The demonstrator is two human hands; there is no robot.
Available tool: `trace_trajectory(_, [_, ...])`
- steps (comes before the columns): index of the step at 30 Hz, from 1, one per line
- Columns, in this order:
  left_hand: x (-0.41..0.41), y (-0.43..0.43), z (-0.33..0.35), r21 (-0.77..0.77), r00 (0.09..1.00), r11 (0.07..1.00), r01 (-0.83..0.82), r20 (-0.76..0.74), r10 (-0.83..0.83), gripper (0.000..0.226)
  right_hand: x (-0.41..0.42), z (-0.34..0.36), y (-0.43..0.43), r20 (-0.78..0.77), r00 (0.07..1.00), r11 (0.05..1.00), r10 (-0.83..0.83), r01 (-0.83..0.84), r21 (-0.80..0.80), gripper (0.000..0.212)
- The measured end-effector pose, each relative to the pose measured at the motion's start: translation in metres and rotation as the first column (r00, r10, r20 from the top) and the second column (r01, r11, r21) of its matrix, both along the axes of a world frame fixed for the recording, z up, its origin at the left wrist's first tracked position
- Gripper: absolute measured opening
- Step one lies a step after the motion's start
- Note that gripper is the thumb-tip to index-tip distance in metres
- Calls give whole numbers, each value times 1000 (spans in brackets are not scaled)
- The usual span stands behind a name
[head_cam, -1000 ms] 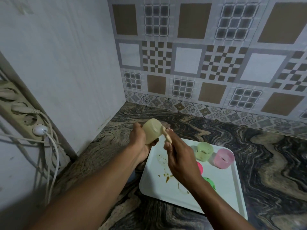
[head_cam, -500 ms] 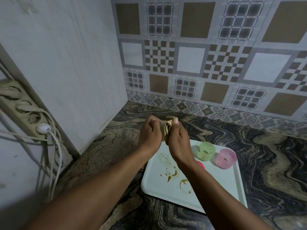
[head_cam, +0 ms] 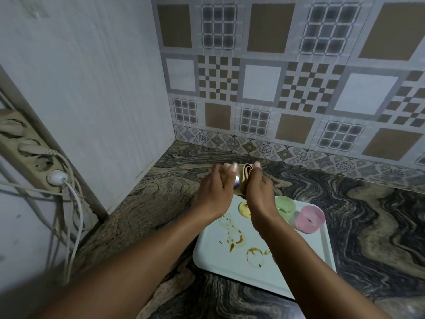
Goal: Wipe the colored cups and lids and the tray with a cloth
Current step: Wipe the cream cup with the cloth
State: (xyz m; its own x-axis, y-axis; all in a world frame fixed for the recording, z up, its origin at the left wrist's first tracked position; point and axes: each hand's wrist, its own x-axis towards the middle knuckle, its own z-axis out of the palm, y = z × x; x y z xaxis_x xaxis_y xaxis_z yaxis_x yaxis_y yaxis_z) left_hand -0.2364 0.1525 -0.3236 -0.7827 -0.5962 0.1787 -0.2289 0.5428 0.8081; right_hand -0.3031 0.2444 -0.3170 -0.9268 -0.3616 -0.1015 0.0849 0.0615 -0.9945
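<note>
Marbled counter (head_cam: 368, 203) in a tiled corner, seen from above. My left hand (head_cam: 215, 192) and right hand (head_cam: 259, 192) meet knuckles-up over the far edge of the tray (head_cam: 220, 268). Both grip a folded tan cloth (head_cam: 246, 172) bunched between them, and its folds show between my fingertips. Whether anything is wrapped inside the cloth I cannot tell.

The white tray lies on the counter on the near side of my hands, and my right forearm crosses above it. On it:
- a yellow piece (head_cam: 243, 209) on the near side of my right hand, partly hidden by it; cup or lid, I cannot tell
- a green cup (head_cam: 285, 203) just right of my right wrist
- a pink cup (head_cam: 309, 218) farther right, beside the green cup; I cannot tell whether the two touch

Brown stains (head_cam: 234, 241) and a brown ring (head_cam: 254, 257) mark the tray floor between my forearms, nearer to me than the cups.

Far to the left of my left arm, a power strip (head_cam: 27, 148) sits on the wall with a white plug (head_cam: 55, 177) and hanging cables (head_cam: 73, 215).
</note>
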Motion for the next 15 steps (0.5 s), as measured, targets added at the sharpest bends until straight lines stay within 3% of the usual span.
trace_trajectory(2, [5, -4, -1, -8, 985, 987, 161, -58, -162, 57, -5, -2, 0, 36, 999, 1000, -12, 12, 9, 58])
trace_trajectory(4, [6, -13, -3, -8, 960, 961, 278, -29, -278, 54, -11, -4, 1, 118, 993, 1000, -27, 27, -1, 51])
trace_trajectory(6, [6, -17, -2, 51, 959, 958, 281, 19, -283, 59, -13, -7, 4, 124, 991, 999, -40, 40, 0, 50])
trace_trajectory(10, [3, -18, 9, 374, 983, 911, 175, -8, -186, 76, -10, -8, 6, -58, 997, 999, -48, 48, -6, 60])
trace_trajectory(13, [4, -23, 9, 322, 952, 896, 304, -69, -298, 52, -13, -8, 5, -19, 998, 998, -57, 57, -17, 58])
trace_trajectory(15, [5, -27, 7, 258, 931, 896, 362, -65, -358, 59, -15, -8, 4, 109, 993, 998, -51, 55, -37, 51])
